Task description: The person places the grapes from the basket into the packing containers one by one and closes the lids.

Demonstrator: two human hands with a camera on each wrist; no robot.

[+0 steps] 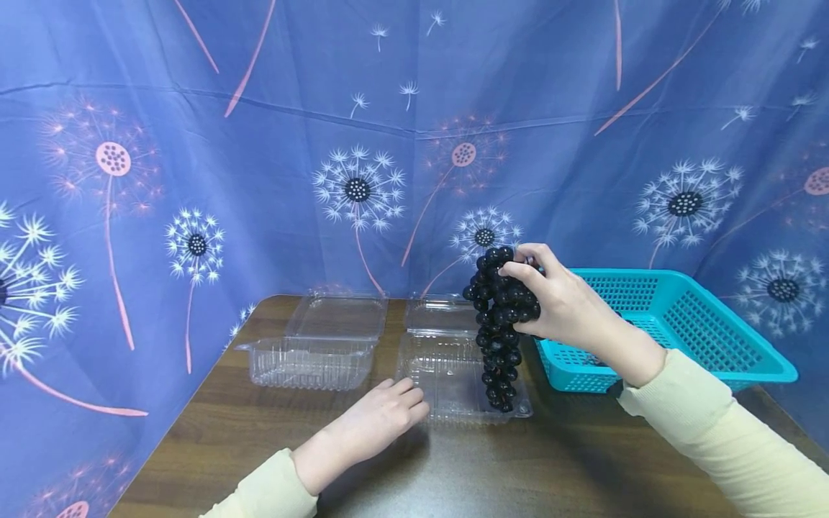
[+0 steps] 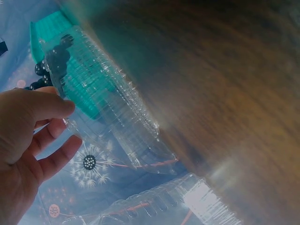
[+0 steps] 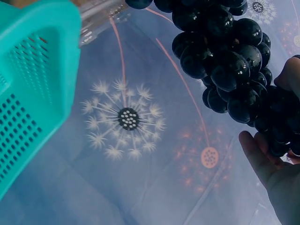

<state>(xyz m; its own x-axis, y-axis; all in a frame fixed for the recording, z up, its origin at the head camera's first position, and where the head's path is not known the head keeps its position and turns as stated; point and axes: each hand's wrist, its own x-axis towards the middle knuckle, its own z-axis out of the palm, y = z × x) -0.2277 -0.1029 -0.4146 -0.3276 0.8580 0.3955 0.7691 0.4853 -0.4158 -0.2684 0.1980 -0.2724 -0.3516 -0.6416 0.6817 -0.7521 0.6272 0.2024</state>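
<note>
black grapes [image 1: 500, 324] hang in a long bunch from the right hand [image 1: 560, 306], which is raised above the wooden table [image 1: 453, 467]. its fingers [image 1: 518, 273] curl around the top of the bunch and its thumb sits under the side, so the grip is closed on the fruit. the bunch dangles down into an open clear plastic box [image 1: 453, 378] near the middle of the table, its lowest grapes at the box's front right corner; whether they touch the bottom cannot be told. in the right wrist view the grapes [image 3: 229, 61] fill the upper right, with the palm [image 3: 274, 173] below them. the left hand [image 1: 382, 417] lies low on the table at the near left edge of the same box. its fingers [image 1: 408, 399] are nearly straight and slightly spread, tips against the box's wall. in the left wrist view the thumb [image 2: 47, 105] and fingers [image 2: 56, 154] are open around the clear rim [image 2: 103, 108], touching it rather than clamping it. a second open clear box [image 1: 317, 345] stands to the left, apart from the first. a teal basket [image 1: 673, 324] sits to the right, just beside the first box and behind the right wrist. pale yellow sleeves [image 1: 712, 424] cover both forearms. a blue cloth [image 1: 259, 144] printed with dandelions hangs behind the table.
</note>
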